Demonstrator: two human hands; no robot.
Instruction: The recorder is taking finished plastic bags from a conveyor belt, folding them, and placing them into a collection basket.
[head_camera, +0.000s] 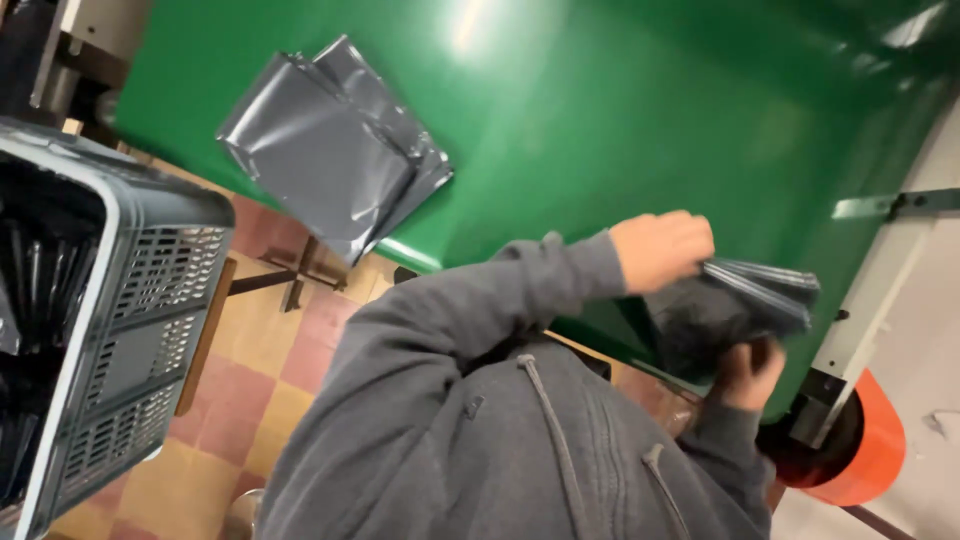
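Gripping from above, the person's left hand closes its fingers over the top of a bundle of dark grey plastic mailer bags, held just off the near edge of the glossy green table. The right hand supports the bundle from below, fingers curled up into it; how tightly cannot be told, since the bags hide most of the palm. Both grey hoodie sleeves cover the wrists. A loose stack of flat grey mailer bags lies at the table's left corner. A grey perforated plastic crate is cut off at the left, its dark contents indistinct.
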